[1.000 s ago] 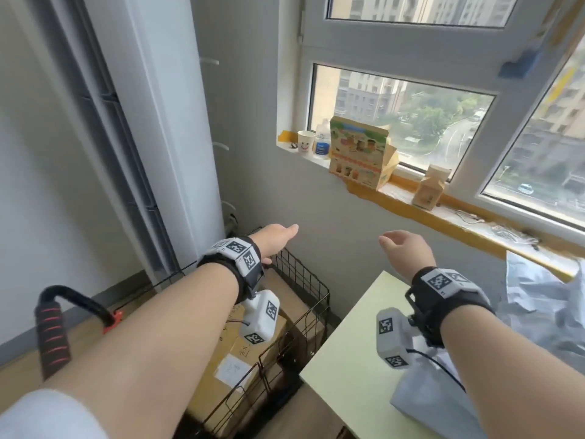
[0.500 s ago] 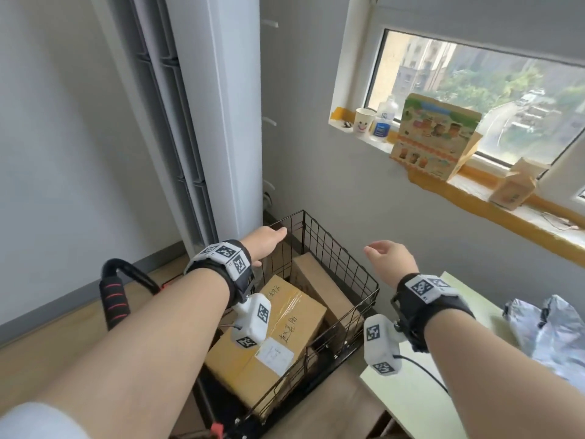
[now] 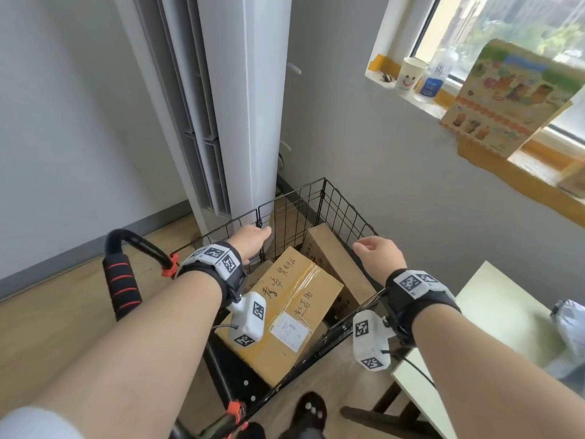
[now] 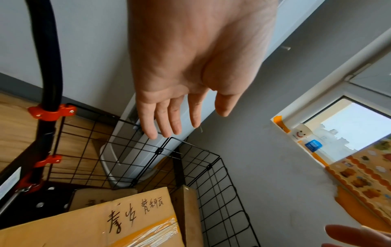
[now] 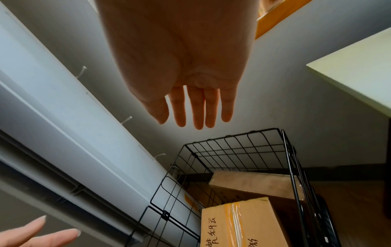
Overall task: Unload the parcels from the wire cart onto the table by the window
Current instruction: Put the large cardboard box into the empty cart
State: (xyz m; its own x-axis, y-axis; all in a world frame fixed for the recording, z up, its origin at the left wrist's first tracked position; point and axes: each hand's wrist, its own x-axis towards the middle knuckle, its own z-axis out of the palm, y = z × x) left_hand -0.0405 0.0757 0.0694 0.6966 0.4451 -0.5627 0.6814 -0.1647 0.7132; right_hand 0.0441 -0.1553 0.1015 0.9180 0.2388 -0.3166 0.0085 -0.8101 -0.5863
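A black wire cart (image 3: 335, 201) stands on the floor below me. In it lies a taped cardboard parcel (image 3: 285, 315) with handwriting and a white label. A second brown parcel (image 3: 332, 258) leans behind it. My left hand (image 3: 250, 240) hovers open over the cart's left rim, fingers straight (image 4: 169, 120). Above the cart's right side my right hand (image 3: 380, 255) is open too, fingers straight (image 5: 196, 108), holding nothing. The pale table (image 3: 493, 312) is at the right, with a grey plastic bag (image 3: 569, 324) on it.
A tall white air-conditioner column (image 3: 234, 106) stands just behind the cart. The cart's padded handle (image 3: 122, 280) rises at the left. On the window sill sit a paper cup (image 3: 410, 74), a bottle (image 3: 435, 76) and a printed carton (image 3: 512, 99).
My view has swung down and left from the window to the cart. Both hands have moved from beside the table to above the cart, still open.
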